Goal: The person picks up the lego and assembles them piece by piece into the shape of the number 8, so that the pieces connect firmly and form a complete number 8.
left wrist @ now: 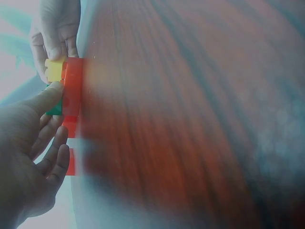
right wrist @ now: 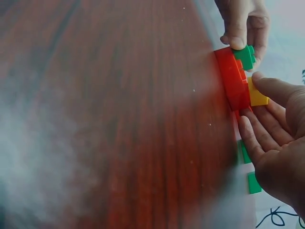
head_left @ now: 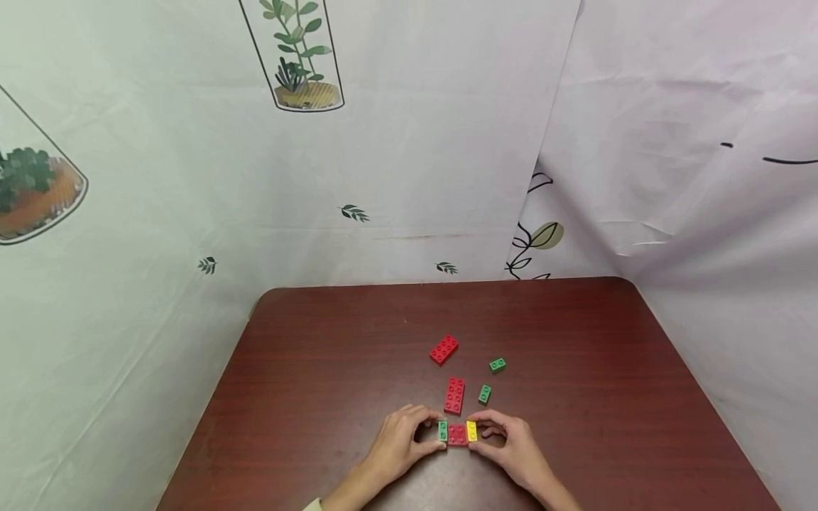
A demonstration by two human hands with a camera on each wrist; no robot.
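On the table stands a red brick (head_left: 456, 435), with a small green brick (head_left: 442, 431) at its left end and a small yellow brick (head_left: 471, 431) at its right end. Both small bricks sit higher than the red one in the wrist views. My left hand (head_left: 397, 441) pinches the green brick (right wrist: 245, 57) between thumb and fingers. The yellow brick (left wrist: 55, 70) is pinched by my right hand (head_left: 516, 448). Part of the red brick's (right wrist: 232, 78) top is covered by the small bricks.
Just beyond the hands lies a red brick (head_left: 454, 396), with another red brick (head_left: 444, 350) farther back. Two small green bricks, one nearer (head_left: 484, 394) and one farther (head_left: 497, 365), lie to their right. Printed cloth (head_left: 409, 142) hangs behind the brown table (head_left: 307, 355).
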